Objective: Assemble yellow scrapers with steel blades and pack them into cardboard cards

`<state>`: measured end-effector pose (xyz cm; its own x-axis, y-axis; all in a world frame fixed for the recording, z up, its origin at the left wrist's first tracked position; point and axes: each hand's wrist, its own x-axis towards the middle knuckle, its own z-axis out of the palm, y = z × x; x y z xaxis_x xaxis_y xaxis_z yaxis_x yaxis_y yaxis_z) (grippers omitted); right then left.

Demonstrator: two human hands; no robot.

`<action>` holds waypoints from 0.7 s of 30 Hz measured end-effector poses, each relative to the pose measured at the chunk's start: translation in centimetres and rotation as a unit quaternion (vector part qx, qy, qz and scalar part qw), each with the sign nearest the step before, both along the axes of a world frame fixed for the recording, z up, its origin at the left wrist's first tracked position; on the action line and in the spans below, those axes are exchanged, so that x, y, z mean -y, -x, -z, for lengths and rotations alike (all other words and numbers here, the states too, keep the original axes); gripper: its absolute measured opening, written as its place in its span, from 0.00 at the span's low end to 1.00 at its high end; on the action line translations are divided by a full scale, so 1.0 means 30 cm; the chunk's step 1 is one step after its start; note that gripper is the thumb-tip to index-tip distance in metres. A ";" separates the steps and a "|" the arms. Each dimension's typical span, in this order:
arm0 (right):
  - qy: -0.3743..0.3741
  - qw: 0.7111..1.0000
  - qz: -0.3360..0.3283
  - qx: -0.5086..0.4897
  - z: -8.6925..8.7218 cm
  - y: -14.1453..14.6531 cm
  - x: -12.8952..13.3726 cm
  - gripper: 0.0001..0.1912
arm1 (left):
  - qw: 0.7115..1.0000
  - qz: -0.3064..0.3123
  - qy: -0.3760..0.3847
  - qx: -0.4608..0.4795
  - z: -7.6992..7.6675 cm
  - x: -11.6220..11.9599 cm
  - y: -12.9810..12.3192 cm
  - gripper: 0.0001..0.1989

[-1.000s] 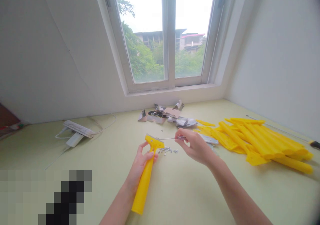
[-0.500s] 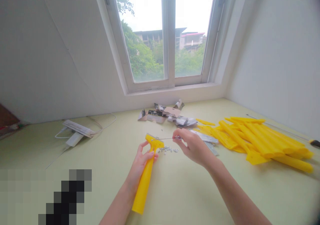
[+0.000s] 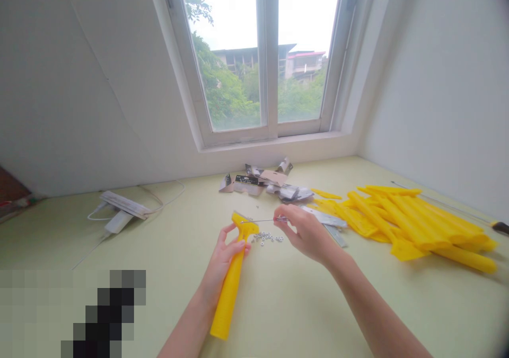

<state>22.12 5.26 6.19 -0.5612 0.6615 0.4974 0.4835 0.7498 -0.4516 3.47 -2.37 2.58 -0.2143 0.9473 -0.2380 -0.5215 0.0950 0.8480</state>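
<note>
My left hand (image 3: 226,249) is wrapped round the neck of a yellow scraper (image 3: 228,299), whose long handle points down toward me. A thin metal strip shows along the top edge of its wide head. My right hand (image 3: 297,229) is closed on a slim screwdriver (image 3: 260,220). The metal shaft runs left, and its tip meets the scraper's head. Fingers hide most of the screwdriver's handle. Several small metal nuts (image 3: 267,236) lie on the table just right of the scraper's head.
Yellow scraper parts (image 3: 417,220) are heaped at the right, beside flat silver pieces (image 3: 326,218). Cardboard packaging (image 3: 248,184) lies below the window. A white power strip (image 3: 125,204) with cables sits at the left. The pale green table (image 3: 286,305) reaches the wall.
The scraper's head has tilted slightly in my left hand. My right hand and the screwdriver have shifted very slightly left.
</note>
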 end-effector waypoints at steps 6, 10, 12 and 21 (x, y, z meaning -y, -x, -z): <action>-0.002 1.000 0.003 0.006 -0.002 -0.001 0.003 0.05 | 1.000 0.006 -0.006 -0.008 -0.002 0.002 0.001 0.28; -0.028 0.999 -0.017 -0.010 -0.005 -0.004 0.000 0.06 | 1.000 0.003 -0.006 -0.026 -0.005 0.004 -0.002 0.29; -0.048 0.998 -0.025 -0.017 -0.005 -0.006 -0.004 0.08 | 0.999 0.000 -0.004 -0.033 -0.006 0.005 -0.004 0.29; -0.045 0.999 0.028 -0.002 0.000 0.010 0.009 0.13 | 0.999 0.005 -0.004 -0.045 -0.010 0.010 -0.013 0.28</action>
